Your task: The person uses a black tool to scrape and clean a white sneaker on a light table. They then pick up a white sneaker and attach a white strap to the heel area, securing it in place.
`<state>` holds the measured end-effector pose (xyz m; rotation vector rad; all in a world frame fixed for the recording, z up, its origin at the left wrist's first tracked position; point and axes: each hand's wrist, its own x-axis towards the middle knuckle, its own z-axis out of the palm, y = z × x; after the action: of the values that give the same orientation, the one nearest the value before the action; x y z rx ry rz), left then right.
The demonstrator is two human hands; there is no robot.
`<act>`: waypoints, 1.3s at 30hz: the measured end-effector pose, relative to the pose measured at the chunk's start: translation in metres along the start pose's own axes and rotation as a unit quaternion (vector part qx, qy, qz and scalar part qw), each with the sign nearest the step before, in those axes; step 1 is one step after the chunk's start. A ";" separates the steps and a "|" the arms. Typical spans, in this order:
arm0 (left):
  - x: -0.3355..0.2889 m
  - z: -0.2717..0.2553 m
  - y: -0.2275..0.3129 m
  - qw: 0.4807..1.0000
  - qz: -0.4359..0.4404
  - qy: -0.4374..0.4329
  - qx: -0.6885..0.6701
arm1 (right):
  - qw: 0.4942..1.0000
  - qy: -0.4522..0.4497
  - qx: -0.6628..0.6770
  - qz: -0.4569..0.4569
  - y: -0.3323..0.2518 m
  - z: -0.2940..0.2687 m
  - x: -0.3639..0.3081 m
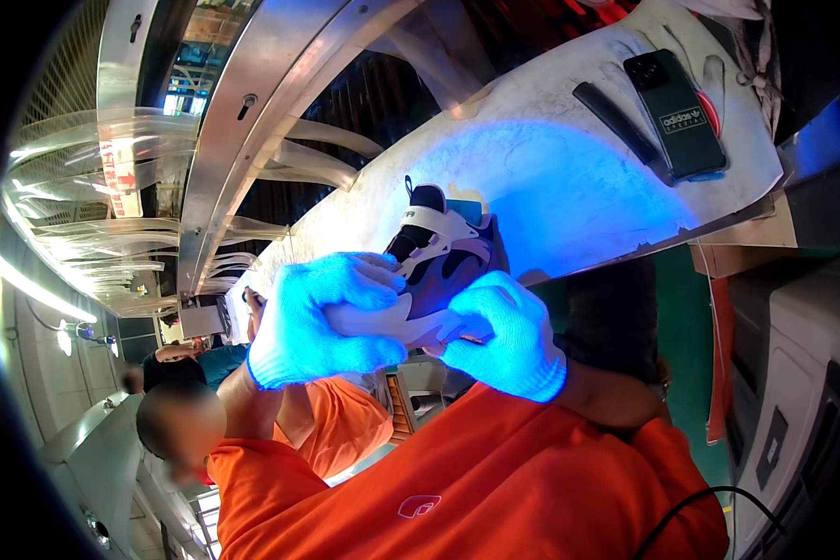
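Note:
A dark sneaker [439, 238] with pale straps, a grey-purple side and a teal patch at the collar stands over the near edge of the worktable. Along its near side runs a thick pale sole [383, 324]. My left hand [322, 317], in a white knit glove lit blue, grips the left end of the shoe, thumb below the sole and fingers over it. In a matching glove, my right hand [504, 336] is closed on the right part of the sole, thumb and fingers pinching its edge. Glove and sole look alike in the blue light, so their contact is partly hidden.
A worn white tabletop [569, 187] under blue light carries a dark phone [674, 112] and a black bar [614, 121] at the far right. Metal rails [243, 112] and clear hoses [103, 243] line the left. Another person [182, 411] is at lower left.

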<state>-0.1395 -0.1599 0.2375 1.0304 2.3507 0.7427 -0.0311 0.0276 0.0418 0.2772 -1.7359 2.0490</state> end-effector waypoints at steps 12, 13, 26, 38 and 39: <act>-0.011 0.000 -0.014 1.000 0.012 0.014 -0.015 | 0.998 -0.026 -0.043 0.029 0.007 0.004 0.000; -0.011 0.000 -0.014 1.000 0.017 0.016 -0.013 | 0.998 -0.026 -0.045 0.045 0.005 0.004 0.000; -0.016 0.000 -0.019 0.999 -0.006 0.019 -0.045 | 0.985 -0.003 -0.129 -0.115 0.007 0.008 0.001; -0.014 -0.007 -0.025 0.993 -0.052 0.027 -0.106 | 0.993 0.013 -0.121 -0.008 0.009 0.005 -0.001; -0.013 -0.008 -0.026 0.992 -0.060 0.029 -0.106 | 0.992 -0.006 -0.123 0.025 0.012 0.000 -0.007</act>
<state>-0.1493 -0.1873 0.2294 0.7811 2.2984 0.9631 -0.0307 0.0245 0.0280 0.1700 -1.9962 1.8439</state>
